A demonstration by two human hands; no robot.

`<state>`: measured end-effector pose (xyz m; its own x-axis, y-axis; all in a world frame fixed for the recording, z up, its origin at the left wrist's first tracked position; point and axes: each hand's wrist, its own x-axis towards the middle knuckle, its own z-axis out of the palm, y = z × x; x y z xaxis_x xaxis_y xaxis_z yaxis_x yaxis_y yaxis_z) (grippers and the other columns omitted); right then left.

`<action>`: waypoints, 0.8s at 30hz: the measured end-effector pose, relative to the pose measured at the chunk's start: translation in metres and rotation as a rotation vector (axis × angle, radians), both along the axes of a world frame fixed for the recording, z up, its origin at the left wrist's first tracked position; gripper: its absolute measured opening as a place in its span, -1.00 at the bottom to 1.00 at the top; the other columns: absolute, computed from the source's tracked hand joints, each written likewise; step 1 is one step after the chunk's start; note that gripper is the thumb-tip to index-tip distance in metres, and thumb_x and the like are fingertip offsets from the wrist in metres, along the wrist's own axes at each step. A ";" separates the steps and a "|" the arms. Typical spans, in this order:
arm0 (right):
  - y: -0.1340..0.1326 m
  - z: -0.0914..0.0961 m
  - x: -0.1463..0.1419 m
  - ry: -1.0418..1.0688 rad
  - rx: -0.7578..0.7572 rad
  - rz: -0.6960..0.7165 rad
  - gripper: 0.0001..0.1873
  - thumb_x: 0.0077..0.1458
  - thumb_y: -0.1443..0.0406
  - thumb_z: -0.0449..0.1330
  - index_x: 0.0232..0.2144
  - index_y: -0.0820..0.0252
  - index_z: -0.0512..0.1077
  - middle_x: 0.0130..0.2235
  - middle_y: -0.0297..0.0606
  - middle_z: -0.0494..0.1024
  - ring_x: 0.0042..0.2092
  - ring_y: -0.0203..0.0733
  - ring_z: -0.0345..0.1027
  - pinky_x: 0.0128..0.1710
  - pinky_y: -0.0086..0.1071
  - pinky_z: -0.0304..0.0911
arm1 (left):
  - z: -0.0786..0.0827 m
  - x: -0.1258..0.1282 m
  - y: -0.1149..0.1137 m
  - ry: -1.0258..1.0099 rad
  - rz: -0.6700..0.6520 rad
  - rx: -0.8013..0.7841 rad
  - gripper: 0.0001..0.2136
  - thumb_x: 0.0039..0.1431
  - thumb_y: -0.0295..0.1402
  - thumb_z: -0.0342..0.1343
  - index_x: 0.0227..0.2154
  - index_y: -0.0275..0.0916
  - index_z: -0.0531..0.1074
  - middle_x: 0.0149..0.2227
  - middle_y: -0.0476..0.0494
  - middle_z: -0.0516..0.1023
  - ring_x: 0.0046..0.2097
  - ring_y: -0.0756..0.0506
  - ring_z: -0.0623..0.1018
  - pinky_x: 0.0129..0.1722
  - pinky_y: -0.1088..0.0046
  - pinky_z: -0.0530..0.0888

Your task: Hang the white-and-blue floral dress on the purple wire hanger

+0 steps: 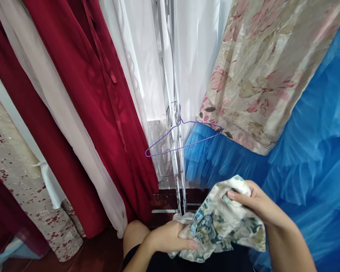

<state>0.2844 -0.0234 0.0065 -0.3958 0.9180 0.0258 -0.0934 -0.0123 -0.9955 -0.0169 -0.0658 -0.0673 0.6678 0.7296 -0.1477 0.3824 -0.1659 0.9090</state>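
Observation:
A floral garment [215, 226], white with blue, green and yellowish flowers, is bunched between my two hands over my lap. My left hand [170, 238] grips its lower left part, with the thumb lying across the cloth. Higher up on the right, my right hand [251, 200] pinches the fabric between thumb and fingers. The garment's exact kind is hard to tell in its crumpled state. Above the hands, a purple wire hanger [184, 146] hangs bare from a white metal rack [174, 151], apart from both hands.
Long dark red dresses [102, 94] and a pale pink one [65, 102] hang on the left. White dresses [147, 49] hang behind the rack. A beige floral garment [257, 75] and blue tulle dresses [308, 151] fill the right. Below is a dark red floor [93, 249].

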 end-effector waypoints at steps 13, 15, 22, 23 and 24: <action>0.143 0.034 -0.045 -0.459 0.724 -0.289 -0.49 0.09 0.21 0.30 0.11 0.16 0.52 0.11 -0.11 0.58 0.05 0.06 0.49 0.01 -0.21 0.34 | 0.082 -0.143 0.123 -0.074 0.611 0.631 -0.85 -0.11 -0.43 0.42 -0.58 -0.13 0.54 -0.44 -0.09 0.55 -0.20 -0.19 0.50 0.22 0.25 0.23; 0.164 0.033 -0.055 -0.552 0.752 -0.304 -0.48 0.17 0.17 0.25 0.16 0.20 0.48 0.12 -0.04 0.56 0.01 0.07 0.52 -0.01 -0.21 0.35 | 0.101 -0.151 0.133 -0.078 0.686 0.688 -0.81 -0.09 -0.47 0.38 -0.63 -0.14 0.49 -0.44 -0.09 0.55 -0.10 -0.22 0.49 0.31 0.16 0.06; 0.166 0.028 -0.079 -0.911 0.800 -0.312 -0.66 0.29 0.10 0.12 -0.19 0.14 0.62 -0.31 -0.11 0.68 -0.28 -0.01 0.53 -0.39 -0.36 0.13 | 0.141 -0.138 0.145 -0.085 0.793 0.920 -0.91 0.11 -0.47 0.23 -0.35 -0.15 0.58 -0.14 -0.19 0.62 0.12 -0.25 0.42 0.26 0.23 0.14; 0.160 0.028 -0.083 -0.921 0.809 -0.304 -0.68 0.28 0.12 0.13 -0.22 0.13 0.62 -0.34 -0.13 0.67 -0.30 -0.02 0.53 -0.40 -0.37 0.10 | 0.144 -0.130 0.146 -0.086 0.778 0.969 -0.91 0.17 -0.45 0.19 -0.32 -0.15 0.58 -0.11 -0.20 0.61 0.12 -0.25 0.42 0.24 0.26 0.18; 0.153 0.027 -0.086 -0.925 0.816 -0.292 -0.71 0.26 0.14 0.15 -0.24 0.11 0.62 -0.36 -0.15 0.66 -0.30 -0.03 0.52 -0.41 -0.37 0.09 | 0.146 -0.120 0.147 -0.077 0.760 1.010 -0.90 0.22 -0.42 0.15 -0.29 -0.16 0.57 -0.09 -0.20 0.60 0.10 -0.24 0.44 0.20 0.28 0.22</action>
